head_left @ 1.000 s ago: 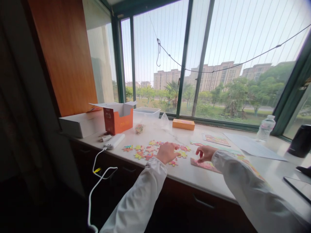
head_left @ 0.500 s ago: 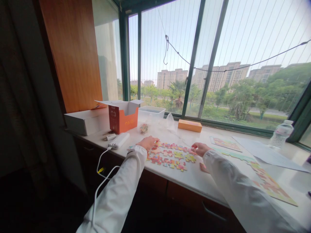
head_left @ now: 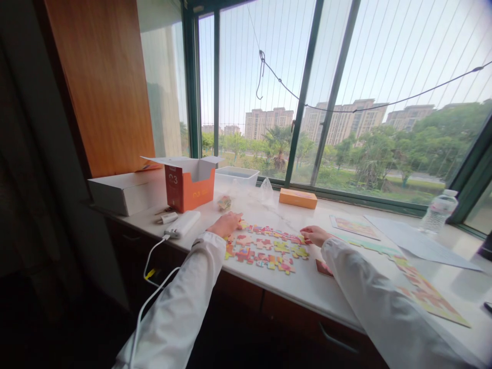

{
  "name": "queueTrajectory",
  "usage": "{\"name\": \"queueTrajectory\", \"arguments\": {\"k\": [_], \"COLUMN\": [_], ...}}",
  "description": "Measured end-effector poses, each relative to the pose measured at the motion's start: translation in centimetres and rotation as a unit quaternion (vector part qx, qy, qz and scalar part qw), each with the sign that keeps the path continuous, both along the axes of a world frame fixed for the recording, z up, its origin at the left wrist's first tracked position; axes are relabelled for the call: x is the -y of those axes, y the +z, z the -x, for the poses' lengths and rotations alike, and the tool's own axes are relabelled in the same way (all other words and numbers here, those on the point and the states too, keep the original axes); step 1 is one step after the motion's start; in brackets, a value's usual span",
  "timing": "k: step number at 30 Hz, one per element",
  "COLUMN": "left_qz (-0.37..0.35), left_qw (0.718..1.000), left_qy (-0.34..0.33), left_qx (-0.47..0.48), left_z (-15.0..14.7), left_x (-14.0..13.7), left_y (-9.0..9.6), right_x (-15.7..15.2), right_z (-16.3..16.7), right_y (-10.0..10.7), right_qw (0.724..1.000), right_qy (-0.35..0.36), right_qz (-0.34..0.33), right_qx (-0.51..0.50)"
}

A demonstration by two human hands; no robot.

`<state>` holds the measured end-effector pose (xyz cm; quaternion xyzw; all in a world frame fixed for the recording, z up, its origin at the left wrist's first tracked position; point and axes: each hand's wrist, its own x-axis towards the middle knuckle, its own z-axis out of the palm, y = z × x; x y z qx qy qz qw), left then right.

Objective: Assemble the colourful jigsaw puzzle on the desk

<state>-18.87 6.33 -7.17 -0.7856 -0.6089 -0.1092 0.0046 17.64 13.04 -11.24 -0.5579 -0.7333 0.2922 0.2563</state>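
Between my hands, colourful jigsaw pieces point(head_left: 263, 243) lie in loose rows, some of them joined. My left hand point(head_left: 226, 224) is at the left end of the farthest row, its fingers closed on a yellowish puzzle piece point(head_left: 243, 224). At that row's right end, my right hand point(head_left: 315, 236) has thumb and fingertips pinched at the edge of a joined strip of puzzle pieces point(head_left: 282, 234). The fingers partly cover what they grip. A small dark red piece point(head_left: 323, 267) lies just below my right wrist.
A joined puzzle border point(head_left: 426, 287) and a picture card point(head_left: 355, 227) lie right, beside white paper point(head_left: 415, 241) and a water bottle point(head_left: 440, 212). Behind stand an orange box point(head_left: 298, 198), a plastic tub point(head_left: 246, 177) and an open carton point(head_left: 190, 187). A cabled power bank point(head_left: 185, 224) is left.
My left hand has shifted slightly left, and more of the far row shows between my hands. My right hand stays almost in place. The view has turned a little.
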Motion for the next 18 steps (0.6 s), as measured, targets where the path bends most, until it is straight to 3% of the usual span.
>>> {"name": "queueTrajectory", "arguments": {"k": [5,9,14,18], "left_qz": [-0.032,-0.071,-0.140,-0.161], "left_qw": [0.999,0.997,0.984,0.966], "left_qy": [0.029,0.008,-0.092,-0.183], "left_qx": [-0.030,-0.040,-0.067,-0.089], "left_z": [1.2,-0.3,-7.1,-14.3], "left_x": [1.1,1.4,1.9,2.2], "left_y": [1.2,1.5,1.6,2.1], "right_x": [0.1,0.2,1.8,3.4], "right_z": [0.9,-0.1,-3.0,-5.4], "right_y": [0.0,0.5,2.0,2.7], "right_qw": [1.000,0.999,0.996,0.990], "right_qy": [-0.019,-0.038,0.066,0.124], "right_qz": [0.021,-0.017,-0.055,-0.036], "right_qx": [-0.004,0.005,-0.017,-0.059]}}
